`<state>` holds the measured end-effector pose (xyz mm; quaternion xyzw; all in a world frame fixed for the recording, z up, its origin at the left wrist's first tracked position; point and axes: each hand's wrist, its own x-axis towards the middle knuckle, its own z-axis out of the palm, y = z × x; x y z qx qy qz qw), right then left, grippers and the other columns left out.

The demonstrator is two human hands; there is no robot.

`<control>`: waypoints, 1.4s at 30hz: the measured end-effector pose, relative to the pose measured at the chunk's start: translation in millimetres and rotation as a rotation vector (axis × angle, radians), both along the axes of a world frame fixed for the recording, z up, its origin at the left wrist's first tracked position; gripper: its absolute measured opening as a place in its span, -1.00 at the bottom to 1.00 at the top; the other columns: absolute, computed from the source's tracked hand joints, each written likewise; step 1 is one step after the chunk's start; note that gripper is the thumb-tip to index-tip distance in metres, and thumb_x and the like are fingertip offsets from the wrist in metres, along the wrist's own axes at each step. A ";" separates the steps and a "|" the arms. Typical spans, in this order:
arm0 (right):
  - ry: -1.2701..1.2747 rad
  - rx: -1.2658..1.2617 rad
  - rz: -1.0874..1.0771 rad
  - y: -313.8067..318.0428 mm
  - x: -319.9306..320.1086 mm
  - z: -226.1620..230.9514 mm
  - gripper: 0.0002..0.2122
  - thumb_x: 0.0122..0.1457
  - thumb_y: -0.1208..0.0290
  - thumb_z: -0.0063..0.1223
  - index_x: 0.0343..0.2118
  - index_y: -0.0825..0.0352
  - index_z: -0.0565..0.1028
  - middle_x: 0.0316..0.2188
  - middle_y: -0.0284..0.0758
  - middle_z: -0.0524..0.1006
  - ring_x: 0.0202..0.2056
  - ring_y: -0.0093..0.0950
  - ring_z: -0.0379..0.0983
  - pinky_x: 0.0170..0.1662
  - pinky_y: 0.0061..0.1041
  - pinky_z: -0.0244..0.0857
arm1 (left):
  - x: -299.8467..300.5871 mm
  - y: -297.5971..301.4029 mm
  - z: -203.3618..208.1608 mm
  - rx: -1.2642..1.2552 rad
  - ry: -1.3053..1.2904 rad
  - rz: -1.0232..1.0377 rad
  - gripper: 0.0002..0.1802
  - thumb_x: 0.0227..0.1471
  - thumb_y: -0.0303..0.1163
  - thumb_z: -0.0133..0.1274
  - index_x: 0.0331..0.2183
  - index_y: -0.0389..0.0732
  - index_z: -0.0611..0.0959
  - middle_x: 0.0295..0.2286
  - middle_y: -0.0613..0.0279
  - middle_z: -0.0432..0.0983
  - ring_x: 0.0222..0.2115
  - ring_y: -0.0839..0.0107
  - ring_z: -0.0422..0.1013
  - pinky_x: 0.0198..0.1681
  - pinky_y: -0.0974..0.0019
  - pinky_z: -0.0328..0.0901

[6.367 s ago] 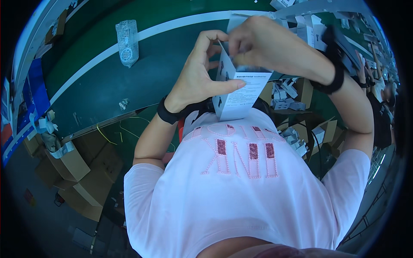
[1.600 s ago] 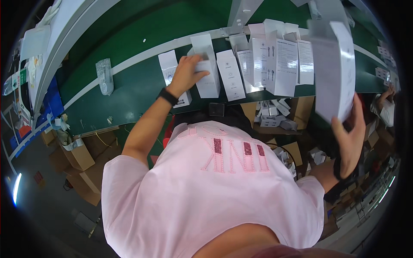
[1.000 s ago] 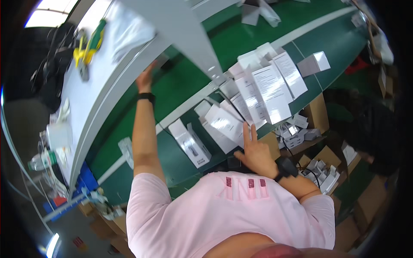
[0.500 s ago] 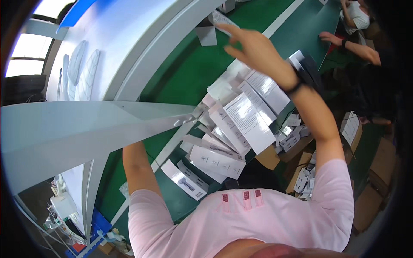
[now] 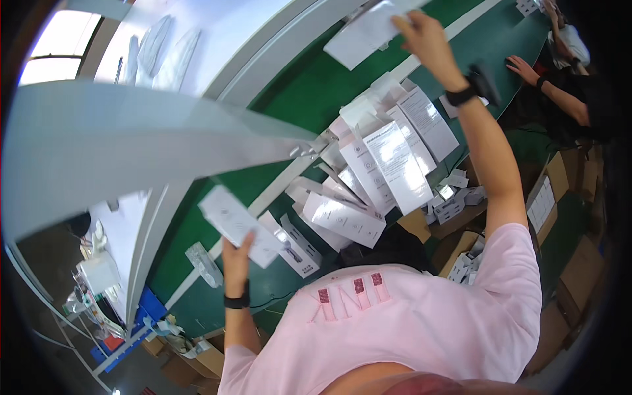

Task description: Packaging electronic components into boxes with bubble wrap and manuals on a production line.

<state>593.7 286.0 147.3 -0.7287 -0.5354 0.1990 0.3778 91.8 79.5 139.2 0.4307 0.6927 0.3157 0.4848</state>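
Observation:
My left hand point(image 5: 235, 261) grips the near end of a white carton point(image 5: 238, 224), thumb on top, beside the grey post point(image 5: 217, 135). Two printed white cartons stand just right of it, one of them this box point(image 5: 289, 247). At the upper right my right hand point(image 5: 428, 45) has its fingers closed on the edge of another white carton point(image 5: 368, 33), held over the green mat. Between my hands lies a crowded heap of white cartons point(image 5: 398, 164), several with open flaps. A small item in bubble wrap point(image 5: 205, 264) rests left of my left hand.
A white shelf point(image 5: 224, 39) runs along the far side, with padded pale wraps point(image 5: 174, 59) on it. Brown cartons point(image 5: 461, 260) with small white boxes stand at the right. A co-worker's hand point(image 5: 523, 69) rests on the bench point(image 5: 487, 46) at the far right.
My left hand has come out from behind the post, now with a white carton in it. My right hand, empty and spread before, now holds a white carton. The whole view has shifted somewhat.

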 end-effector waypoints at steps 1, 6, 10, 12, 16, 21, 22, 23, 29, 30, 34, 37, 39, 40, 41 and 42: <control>0.152 0.042 0.000 -20.4 3.9 11.0 -0.68 0.17 0.15 0.06 -0.43 0.38 0.46 -0.59 -0.33 0.46 -0.50 -0.53 0.51 -0.52 -0.58 0.30 | 6.7 -19.1 -12.9 -0.074 -0.048 -0.043 -0.35 0.01 -0.32 0.18 0.05 -0.39 0.28 -0.18 0.13 0.45 -0.22 0.42 0.42 -0.17 0.36 0.34; 0.351 -0.110 -0.013 -122.0 4.6 70.1 -0.72 0.18 0.17 0.05 -0.51 0.30 0.43 -0.66 -0.49 0.38 -0.63 -0.67 0.37 -0.59 -0.71 0.21 | 36.3 -56.5 -59.4 -0.393 0.265 -0.230 0.12 -0.16 -0.06 0.30 0.19 -0.48 0.04 -0.11 -0.15 0.39 -0.10 0.17 0.38 -0.04 0.23 0.30; 0.374 -0.212 0.347 -183.7 -49.7 108.5 -0.78 0.17 0.29 0.06 -0.49 0.34 0.46 -0.66 -0.48 0.39 -0.65 -0.76 0.30 -0.63 -0.74 0.12 | 13.4 -76.2 -75.5 0.271 1.140 -0.288 0.18 -0.16 -0.05 0.30 0.17 -0.58 -0.02 -0.15 -0.21 0.41 -0.08 0.16 0.37 -0.01 0.21 0.27; 0.364 -0.529 0.603 -185.6 -98.1 129.9 -0.75 0.12 0.29 0.12 -0.44 0.43 0.46 -0.62 -0.33 0.43 -0.58 -0.56 0.39 -0.51 -0.53 0.24 | -9.6 -81.0 -90.5 0.182 0.960 -0.155 0.16 -0.12 0.00 0.26 0.17 -0.59 -0.01 -0.03 -0.26 0.31 0.06 0.07 0.22 0.13 0.11 0.09; -0.141 -0.248 1.159 -184.0 -168.1 24.6 -0.77 0.03 0.36 0.01 -0.37 0.48 0.45 -0.60 -0.04 0.48 -0.49 -0.10 0.49 -0.38 -0.21 0.33 | -2.3 -65.3 -100.1 -0.325 -0.125 0.153 0.07 0.02 0.17 0.04 0.22 -0.43 0.00 0.15 -0.17 0.10 0.16 0.08 0.08 0.21 0.12 -0.02; -0.242 -0.086 1.024 -179.5 -182.9 31.9 -0.57 -0.10 0.44 0.07 -0.13 0.55 0.37 -0.63 -0.10 0.50 -0.51 -0.14 0.51 -0.43 -0.25 0.35 | 43.8 -66.8 -87.7 -0.381 -0.190 0.103 0.07 0.11 0.13 -0.05 0.26 -0.33 -0.23 0.13 0.02 0.18 0.13 0.18 0.13 0.15 0.13 0.07; -0.245 0.019 1.033 -181.4 -176.0 45.0 -0.53 -0.11 0.45 0.09 -0.10 0.56 0.35 -0.62 -0.09 0.51 -0.51 -0.13 0.51 -0.43 -0.25 0.36 | 47.4 -69.3 -92.2 -0.376 -0.221 0.103 0.08 0.11 0.15 -0.06 0.25 -0.35 -0.25 0.14 -0.02 0.15 0.14 0.20 0.12 0.15 0.17 0.08; -0.237 0.012 1.042 -180.2 -168.2 58.0 -0.53 -0.11 0.45 0.09 -0.10 0.56 0.35 -0.62 -0.09 0.51 -0.51 -0.13 0.51 -0.43 -0.25 0.36 | 44.6 -72.5 -100.4 -0.385 -0.219 0.113 0.08 0.11 0.15 -0.06 0.25 -0.35 -0.25 0.14 -0.02 0.15 0.14 0.20 0.12 0.15 0.17 0.08; -0.280 -0.259 1.314 -181.9 -158.7 38.0 -0.31 -0.06 0.34 0.15 0.17 0.43 0.18 -0.51 -0.04 0.50 -0.51 -0.11 0.50 -0.42 -0.27 0.38 | 46.1 -55.8 -120.5 -0.251 -0.217 0.006 0.07 0.12 0.20 -0.10 0.25 -0.36 -0.20 0.13 -0.10 0.13 0.11 0.24 0.16 0.13 0.20 0.12; -0.198 -0.286 1.324 -187.6 -167.8 24.6 -0.31 -0.03 0.32 0.13 0.20 0.37 0.17 -0.49 -0.01 0.50 -0.52 -0.11 0.49 -0.42 -0.25 0.36 | 51.6 -49.9 -112.9 -0.298 -0.221 0.027 0.02 0.12 0.22 -0.14 0.25 -0.33 -0.13 0.12 -0.08 0.15 0.09 0.23 0.18 0.12 0.16 0.12; -0.145 -0.099 1.185 -205.0 -202.4 -4.8 -0.35 0.00 0.34 0.07 0.21 0.33 0.17 -0.56 -0.01 0.49 -0.53 -0.10 0.46 -0.47 -0.22 0.31 | 54.1 -34.9 -108.0 -0.494 -0.370 0.079 -0.08 0.09 0.34 -0.26 0.22 -0.16 0.09 0.12 -0.01 0.17 0.09 0.19 0.18 0.10 -0.03 0.12; -0.238 -0.184 1.167 -197.9 -203.3 -1.6 -0.39 0.01 0.42 0.00 0.20 0.35 0.19 -0.58 -0.05 0.50 -0.53 -0.13 0.48 -0.47 -0.24 0.32 | 63.4 -35.9 -106.1 -0.393 -0.303 0.097 -0.08 0.03 0.42 -0.30 0.20 -0.03 0.16 0.16 0.05 0.11 0.15 0.11 0.09 0.06 -0.23 0.06; -0.278 -0.226 1.163 -191.5 -194.8 10.8 -0.42 0.01 0.47 -0.04 0.18 0.40 0.20 -0.56 -0.09 0.53 -0.50 -0.17 0.51 -0.46 -0.27 0.32 | 61.8 -37.5 -102.3 -0.412 -0.304 0.099 -0.07 0.00 0.45 -0.29 0.20 -0.01 0.16 0.17 0.07 0.09 0.16 0.09 0.04 0.05 -0.29 0.04; -0.308 -0.277 1.166 -189.5 -188.8 15.4 -0.45 0.02 0.52 -0.09 0.15 0.45 0.22 -0.55 -0.12 0.55 -0.47 -0.22 0.53 -0.45 -0.31 0.33 | 61.7 -39.4 -100.8 -0.442 -0.302 0.109 -0.05 -0.02 0.48 -0.29 0.20 0.01 0.16 0.19 0.08 0.06 0.18 0.06 0.00 0.04 -0.34 0.01; -0.324 -0.266 1.148 -192.6 -186.0 12.3 -0.45 0.02 0.52 -0.09 0.15 0.45 0.22 -0.55 -0.12 0.55 -0.47 -0.22 0.53 -0.45 -0.31 0.33 | 56.8 -39.6 -107.1 -0.441 -0.312 0.129 -0.04 -0.04 0.49 -0.30 0.20 0.03 0.16 0.20 0.10 0.03 0.20 0.04 -0.04 0.02 -0.40 -0.02; -0.329 -0.166 1.086 -200.4 -185.1 3.7 -0.46 0.01 0.51 -0.08 0.14 0.46 0.24 -0.56 -0.12 0.55 -0.48 -0.23 0.53 -0.46 -0.31 0.33 | 54.6 -36.4 -105.7 -0.427 -0.316 0.105 -0.04 -0.04 0.49 -0.30 0.20 0.03 0.16 0.20 0.10 0.03 0.20 0.04 -0.04 0.02 -0.40 -0.02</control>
